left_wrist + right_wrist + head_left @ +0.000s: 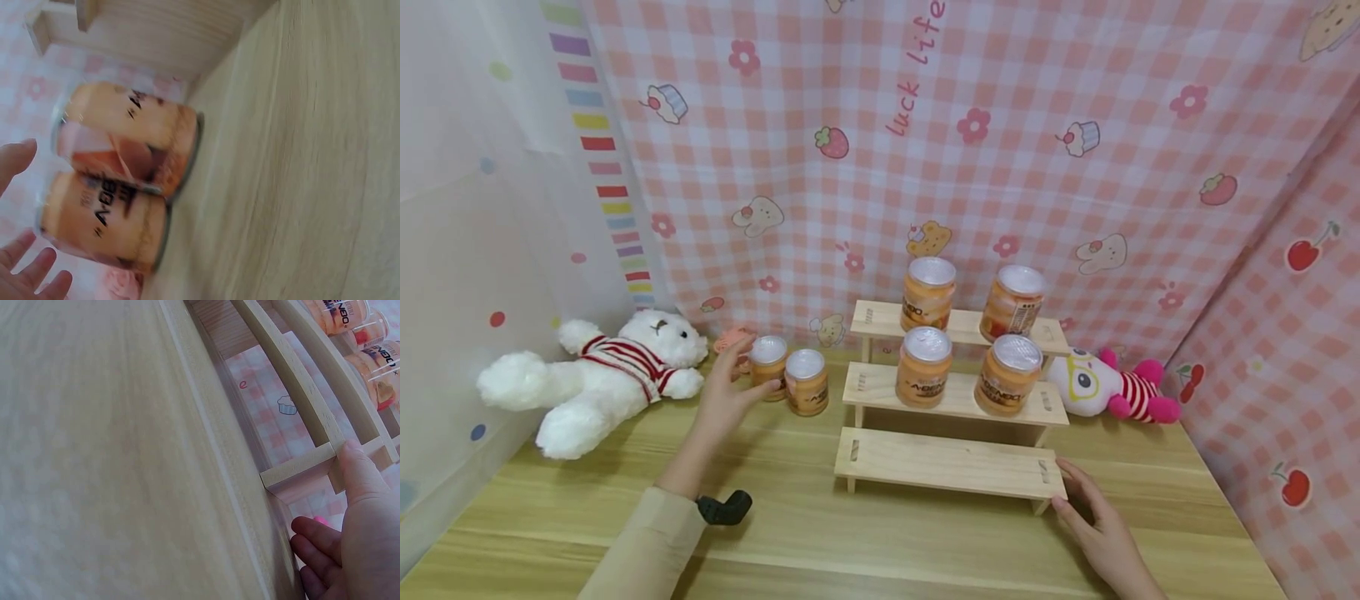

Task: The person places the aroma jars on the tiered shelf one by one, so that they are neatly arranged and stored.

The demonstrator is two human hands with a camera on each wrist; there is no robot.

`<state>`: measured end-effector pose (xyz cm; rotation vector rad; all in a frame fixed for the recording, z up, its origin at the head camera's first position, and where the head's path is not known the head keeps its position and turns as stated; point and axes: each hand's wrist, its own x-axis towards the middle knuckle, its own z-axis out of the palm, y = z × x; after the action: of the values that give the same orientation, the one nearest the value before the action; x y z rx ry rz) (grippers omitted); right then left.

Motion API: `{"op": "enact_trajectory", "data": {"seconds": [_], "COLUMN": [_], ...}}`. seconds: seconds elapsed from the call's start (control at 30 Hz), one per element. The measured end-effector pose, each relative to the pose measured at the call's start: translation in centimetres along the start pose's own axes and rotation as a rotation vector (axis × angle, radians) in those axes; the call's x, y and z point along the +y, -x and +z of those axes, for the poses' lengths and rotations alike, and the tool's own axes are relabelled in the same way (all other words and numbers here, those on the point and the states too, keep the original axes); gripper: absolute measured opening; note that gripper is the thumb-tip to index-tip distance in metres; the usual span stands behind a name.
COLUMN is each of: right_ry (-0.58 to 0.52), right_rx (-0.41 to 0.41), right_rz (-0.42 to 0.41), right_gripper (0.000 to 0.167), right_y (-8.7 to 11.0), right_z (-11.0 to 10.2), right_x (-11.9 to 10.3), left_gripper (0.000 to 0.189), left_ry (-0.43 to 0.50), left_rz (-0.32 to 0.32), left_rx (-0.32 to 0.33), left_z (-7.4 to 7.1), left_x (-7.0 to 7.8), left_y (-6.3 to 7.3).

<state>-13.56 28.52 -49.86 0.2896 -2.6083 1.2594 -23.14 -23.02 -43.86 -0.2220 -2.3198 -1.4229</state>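
My left hand (727,398) reaches around the left one of two orange cans (768,369) on the table. In the left wrist view, its thumb and fingers (40,265) are spread, with a gap between them and the cans. The second can (807,383) stands close beside the first, on its right. A three-step wooden rack (951,460) stands right of them. At the right end of its lowest step is my right hand (1097,525), thumb (357,465) touching the front corner, other fingers beside the end. Two similar cans (924,368) stand on the middle step, and two (930,294) on the top step.
A white plush bear (617,375) in a striped sweater lies at the left. Behind my left hand is a small pink object (733,340), partly hidden. A pink and white plush toy (1108,385) lies right of the rack. Checked cloth (880,183) hangs behind.
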Motion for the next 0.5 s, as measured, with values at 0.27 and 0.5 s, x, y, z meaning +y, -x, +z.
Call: {"op": "enact_trajectory", "data": {"seconds": [0.27,0.5], "right_ry": [0.003,-0.015], "right_rx": [-0.009,-0.001], "right_rz": [0.017,0.003], "right_gripper": [0.047,0.047], "right_y": [0.0,0.1], "right_z": [-0.1,0.0], "right_x": [-0.1,-0.1], "left_gripper": [0.076,0.076], "left_ry": [0.052,0.122], "left_rz": [-0.111,-0.195], "left_rx": [-0.045,-0.085], "left_z": [0.0,0.0], "left_x": [-1.7,-2.3], "left_y": [-0.9,-1.2]}}
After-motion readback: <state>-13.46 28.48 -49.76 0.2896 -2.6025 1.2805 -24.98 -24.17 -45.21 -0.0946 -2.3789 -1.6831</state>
